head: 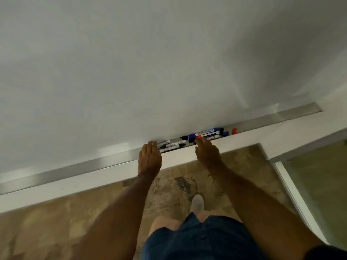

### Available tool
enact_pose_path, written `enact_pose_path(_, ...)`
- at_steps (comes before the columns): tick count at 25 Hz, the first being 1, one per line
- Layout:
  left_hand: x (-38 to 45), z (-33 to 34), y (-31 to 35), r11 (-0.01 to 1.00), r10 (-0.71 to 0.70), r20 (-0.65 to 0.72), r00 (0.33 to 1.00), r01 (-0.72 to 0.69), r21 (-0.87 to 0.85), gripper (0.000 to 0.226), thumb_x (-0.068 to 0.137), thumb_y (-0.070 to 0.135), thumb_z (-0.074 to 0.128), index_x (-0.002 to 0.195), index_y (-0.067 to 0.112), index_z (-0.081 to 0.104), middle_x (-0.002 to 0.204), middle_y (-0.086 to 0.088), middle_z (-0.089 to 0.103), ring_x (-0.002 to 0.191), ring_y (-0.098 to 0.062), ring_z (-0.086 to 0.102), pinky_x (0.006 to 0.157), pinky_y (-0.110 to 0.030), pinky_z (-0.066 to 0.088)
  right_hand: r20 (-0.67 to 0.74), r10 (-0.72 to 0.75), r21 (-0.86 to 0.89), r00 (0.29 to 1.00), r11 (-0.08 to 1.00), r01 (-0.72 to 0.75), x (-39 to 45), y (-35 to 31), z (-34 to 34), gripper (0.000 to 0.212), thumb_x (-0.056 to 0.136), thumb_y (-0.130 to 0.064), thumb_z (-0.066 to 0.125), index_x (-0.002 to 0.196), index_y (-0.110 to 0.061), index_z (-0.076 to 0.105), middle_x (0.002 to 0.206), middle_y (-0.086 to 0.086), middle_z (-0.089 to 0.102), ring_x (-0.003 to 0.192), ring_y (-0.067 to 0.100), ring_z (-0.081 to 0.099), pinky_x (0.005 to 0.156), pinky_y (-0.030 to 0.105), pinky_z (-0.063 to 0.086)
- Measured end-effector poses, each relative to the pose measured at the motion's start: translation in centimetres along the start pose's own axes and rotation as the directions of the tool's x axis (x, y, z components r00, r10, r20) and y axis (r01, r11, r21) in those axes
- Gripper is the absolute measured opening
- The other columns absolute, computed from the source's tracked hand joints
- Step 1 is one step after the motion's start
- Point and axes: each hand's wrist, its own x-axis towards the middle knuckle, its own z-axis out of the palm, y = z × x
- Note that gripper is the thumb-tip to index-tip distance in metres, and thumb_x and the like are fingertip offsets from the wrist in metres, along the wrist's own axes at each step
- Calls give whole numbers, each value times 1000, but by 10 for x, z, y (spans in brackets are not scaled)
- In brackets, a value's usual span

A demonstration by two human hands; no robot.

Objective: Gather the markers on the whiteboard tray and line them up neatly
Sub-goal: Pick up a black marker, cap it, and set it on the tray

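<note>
Several markers lie bunched in the metal whiteboard tray (78, 168), which runs diagonally from lower left to upper right. Black-capped markers (172, 145) lie at the left of the bunch, and blue markers (205, 132) lie at the right. A red-capped marker (198, 137) lies at my right fingertips. A loose red cap or short red marker (234, 130) lies apart, further right. My left hand (150, 156) is flat, fingers together, against the left end of the bunch. My right hand (206, 150) reaches into the tray, fingertips on the markers; whether it grips one is unclear.
The white board (169, 62) fills the upper view. A white ledge (244, 141) runs below the tray. Mottled brown floor (75, 222) and my shoe (197, 202) show beneath. A white-framed glass panel (300, 194) stands at the right.
</note>
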Motion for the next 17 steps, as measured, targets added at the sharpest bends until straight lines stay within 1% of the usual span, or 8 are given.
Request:
enact_pose_path(2, 10, -1, -1, 999, -32, 24, 999, 33, -10, 48, 101, 12, 42, 149, 6, 38, 151, -12, 43, 131, -32, 44, 106, -40, 39, 14, 5, 18, 1000, 1000, -5, 14, 0, -1, 34, 106, -23, 46, 137, -11, 53, 140, 9, 55, 113, 23, 63, 89, 31, 55)
enact_pose_path(4, 18, 1, -5, 1000, -22, 55, 998, 22, 3, 47, 101, 11, 41, 147, 8, 40, 148, -11, 45, 128, -31, 45, 102, -40, 42, 52, 3, -52, 999, 999, 0, 25, -4, -3, 32, 105, -22, 46, 135, -13, 54, 137, 7, 56, 108, 22, 64, 86, 31, 54)
enact_pose_path(6, 20, 4, -9, 1000, -15, 93, 996, 15, 4, 42, 101, 8, 42, 142, 8, 46, 141, -12, 52, 123, -31, 48, 97, -39, 44, 87, 14, -78, 996, 997, -7, 31, -7, -2, 31, 104, -20, 48, 134, -14, 54, 136, 7, 55, 109, 23, 63, 85, 33, 54)
enact_pose_path(8, 27, 2, -19, 1000, -6, 115, 993, 6, 2, 37, 101, 8, 42, 137, 10, 51, 136, -11, 56, 118, -30, 51, 94, -39, 45, 103, 28, -103, 994, 994, -18, 38, -14, -2, 35, 103, -19, 49, 138, -15, 51, 136, 7, 55, 113, 24, 61, 86, 35, 55)
enact_pose_path(11, 33, 6, -29, 999, 35, 139, 990, -38, 18, 34, 103, 14, 42, 134, 11, 54, 133, -10, 58, 117, -30, 53, 93, -38, 44, 95, 39, -139, 995, 990, -25, 43, -21, 1, 35, 103, -22, 51, 137, -16, 51, 134, 7, 56, 117, 24, 60, 85, 36, 54)
enact_pose_path(14, 40, 11, -35, 995, 84, 146, 986, -91, 44, 33, 104, 17, 41, 133, 12, 55, 130, -9, 58, 116, -28, 54, 93, -36, 44, 104, 29, -179, 994, 984, -10, 50, -25, 3, 30, 102, -20, 53, 132, -14, 55, 131, 8, 57, 114, 26, 62, 87, 38, 55)
enact_pose_path(17, 43, 13, -36, 993, 102, 140, 985, -108, 39, 32, 103, 15, 43, 132, 11, 57, 129, -11, 59, 116, -29, 54, 94, -37, 46, 125, 24, -245, 992, 969, 7, 54, -28, 3, 25, 101, -17, 56, 126, -14, 59, 127, 7, 60, 111, 26, 64, 87, 39, 55)
